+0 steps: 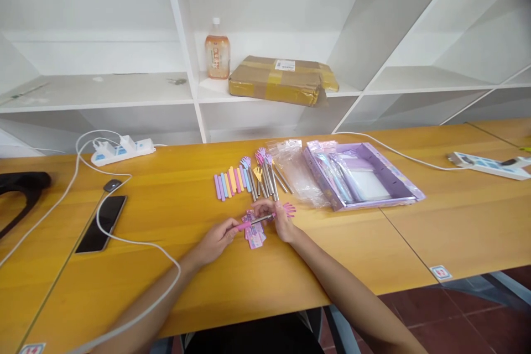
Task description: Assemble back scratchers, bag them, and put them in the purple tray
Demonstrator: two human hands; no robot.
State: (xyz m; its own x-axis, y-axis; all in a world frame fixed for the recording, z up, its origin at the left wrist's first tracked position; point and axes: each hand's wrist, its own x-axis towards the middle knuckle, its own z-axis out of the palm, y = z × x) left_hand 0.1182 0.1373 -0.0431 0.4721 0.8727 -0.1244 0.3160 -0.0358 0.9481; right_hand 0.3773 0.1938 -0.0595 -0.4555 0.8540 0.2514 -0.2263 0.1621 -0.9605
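Between my hands is a pink back scratcher (261, 219) with a metal rod and a hand-shaped head. My left hand (219, 239) is closed round its pink handle. Near the head, my right hand (281, 222) grips the rod, and the pink fingers stick out past it. Beneath them lie several printed cards (254, 237) on the table. Just beyond, a row of coloured handles (230, 183) in purple, blue, yellow and pink sits left of several metal rods with hand-shaped heads (265, 174).
A purple box (375, 201) holding wrapped back scratchers stands right, beside clear plastic bags (295, 168). Left are a phone (102, 224), a white cable (136, 241) crossing my left arm, and a power strip (123, 152). Shelves behind hold a bottle (217, 52) and a taped carton (277, 80).
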